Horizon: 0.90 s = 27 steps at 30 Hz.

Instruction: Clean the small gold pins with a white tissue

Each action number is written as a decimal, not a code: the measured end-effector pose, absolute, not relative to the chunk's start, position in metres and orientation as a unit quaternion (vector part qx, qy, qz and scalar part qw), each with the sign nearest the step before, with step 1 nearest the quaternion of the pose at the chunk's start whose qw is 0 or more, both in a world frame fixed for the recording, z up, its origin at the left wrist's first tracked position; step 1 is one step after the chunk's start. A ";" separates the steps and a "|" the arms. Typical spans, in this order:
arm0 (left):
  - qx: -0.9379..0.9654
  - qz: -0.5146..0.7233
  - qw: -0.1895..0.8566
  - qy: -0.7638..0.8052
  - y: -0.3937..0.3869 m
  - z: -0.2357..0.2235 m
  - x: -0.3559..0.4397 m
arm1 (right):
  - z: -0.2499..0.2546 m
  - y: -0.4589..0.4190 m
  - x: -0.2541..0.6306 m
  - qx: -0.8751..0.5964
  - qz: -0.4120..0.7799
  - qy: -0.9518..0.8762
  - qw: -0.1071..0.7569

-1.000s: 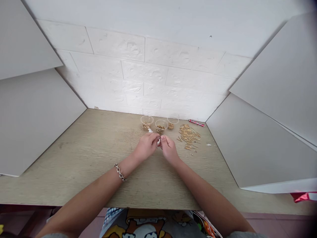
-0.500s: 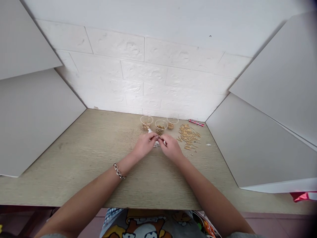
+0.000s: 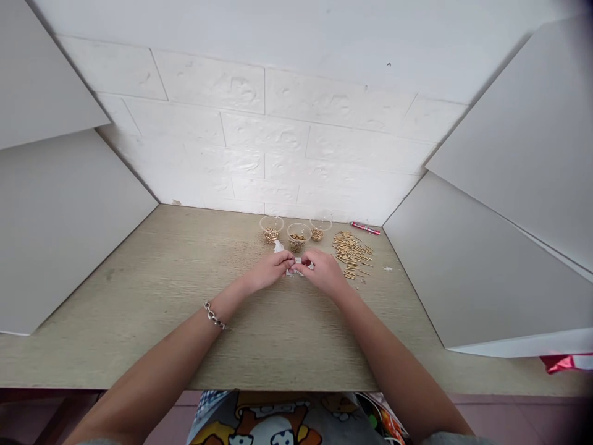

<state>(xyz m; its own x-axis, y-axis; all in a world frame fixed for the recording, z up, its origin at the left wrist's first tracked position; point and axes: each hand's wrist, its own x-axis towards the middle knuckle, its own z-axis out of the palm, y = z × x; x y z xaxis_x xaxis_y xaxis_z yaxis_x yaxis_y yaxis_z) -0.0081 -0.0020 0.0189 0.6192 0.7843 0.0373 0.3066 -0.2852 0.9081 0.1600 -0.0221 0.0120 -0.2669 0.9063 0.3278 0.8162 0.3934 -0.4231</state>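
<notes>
Near the middle of the frame, in the head view, the left hand (image 3: 269,270) has thumb and fingertips pinched together, any small piece between them too tiny to make out; the right hand (image 3: 325,273) curls beside it, its tips and any hold unclear, above white paper (image 3: 278,246). Gold pieces sit in three clear cups behind, while a heap of gold sticks (image 3: 351,252) lies loose right of centre; how much is finished cannot be told.
</notes>
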 end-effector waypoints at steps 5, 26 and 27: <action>0.769 0.234 0.449 0.391 -0.007 0.018 -0.006 | 0.015 -0.022 0.161 -0.575 0.106 -0.777 0.234; 0.591 0.352 0.551 0.473 0.001 0.004 0.004 | 0.013 -0.024 0.157 -0.599 0.148 -0.752 0.232; 0.596 0.345 0.552 0.470 0.000 0.004 0.004 | 0.013 -0.025 0.155 -0.595 0.159 -0.747 0.250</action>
